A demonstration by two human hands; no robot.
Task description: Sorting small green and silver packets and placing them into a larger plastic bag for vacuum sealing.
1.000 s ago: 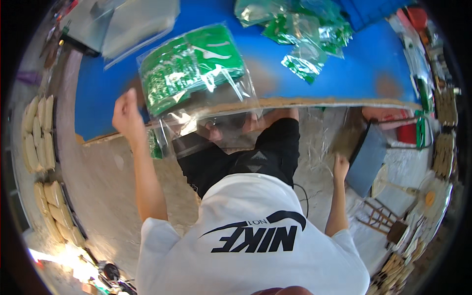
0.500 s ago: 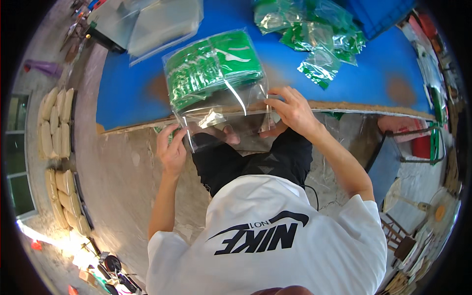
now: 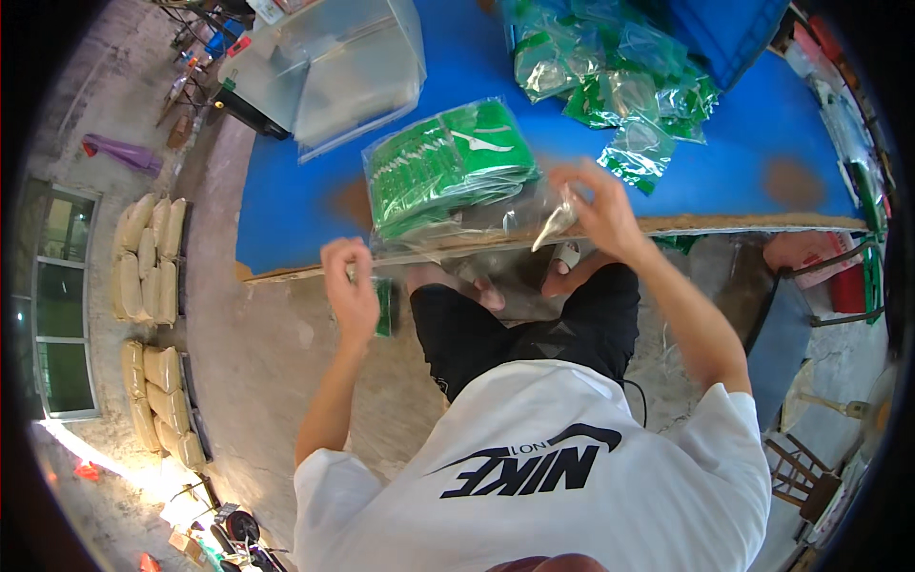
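Note:
A clear plastic bag (image 3: 496,221) with a stack of green packets (image 3: 448,162) inside lies at the table's front edge, its slack end toward me. My left hand (image 3: 351,291) is closed at the near left corner of the bag, fingers curled in on the film. My right hand (image 3: 602,214) pinches the bag's near right side between thumb and fingers, where the film is bunched into a bright fold. Its fingertips are slightly blurred.
A pile of clear and green packets (image 3: 634,86) lies at the back right by a blue crate (image 3: 734,33). A clear plastic box (image 3: 367,71) stands at the back left. Tan sacks (image 3: 148,257) are stacked on the floor at left. A wooden stool (image 3: 805,477) is at lower right.
The bag's slack end hung down past the table edge and is now drawn up flatter and gathered at the right. Both hands keep to its sides. The whole view has shifted a little.

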